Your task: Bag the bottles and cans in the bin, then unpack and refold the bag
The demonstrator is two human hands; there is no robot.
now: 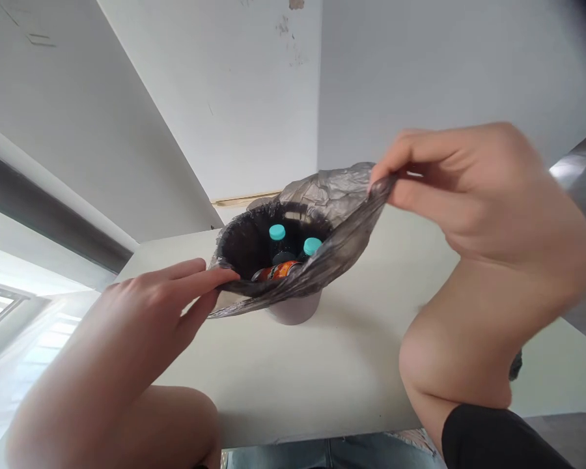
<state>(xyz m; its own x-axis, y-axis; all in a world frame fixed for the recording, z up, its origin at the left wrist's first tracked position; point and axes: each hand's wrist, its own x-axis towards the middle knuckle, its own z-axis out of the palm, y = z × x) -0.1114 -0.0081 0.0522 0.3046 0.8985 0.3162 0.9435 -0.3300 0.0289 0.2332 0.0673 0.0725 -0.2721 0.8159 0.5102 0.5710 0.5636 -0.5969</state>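
A thin dark bin bag lines a small light-coloured bin that stands on the table. Pinched between the fingers of my right hand is the bag's edge, pulled up and out to the right. My left hand grips the edge on the near left side, at the bin's rim. Inside the bag are a bottle with a turquoise cap, a second turquoise cap and an orange can or wrapper lying on its side. The bag's near fold hides part of these.
The pale table reaches to the wall corner behind the bin. A yellowish strip runs along the wall at the table's back. A small dark object shows partly behind my right forearm. A window is at the far left.
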